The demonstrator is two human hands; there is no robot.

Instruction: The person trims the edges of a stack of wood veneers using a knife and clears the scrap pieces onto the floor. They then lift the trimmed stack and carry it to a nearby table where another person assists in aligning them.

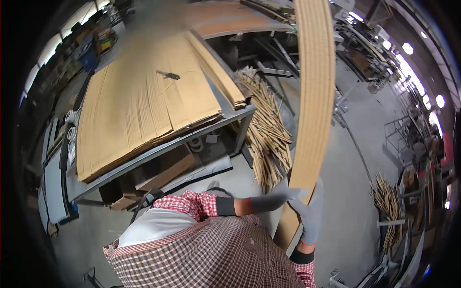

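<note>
I hold a tall bundle of brown cardboard sheets (314, 96) on edge; it runs from my hands up to the top of the picture. My left hand (277, 196), in a grey glove, grips the bundle's near edge low down. My right hand (311, 218), also gloved, clasps the same bundle just below and to the right. Both sleeves are red-and-white checked. To my left, a large stack of flat cardboard sheets (144, 96) lies on a metal table (201, 135).
A heap of thin cardboard offcut strips (269, 127) leans on the floor between the table and the bundle. Another heap of strips (384, 194) lies at the right among metal frames. Grey concrete floor (360, 144) spreads to the right. Shelving stands at far left.
</note>
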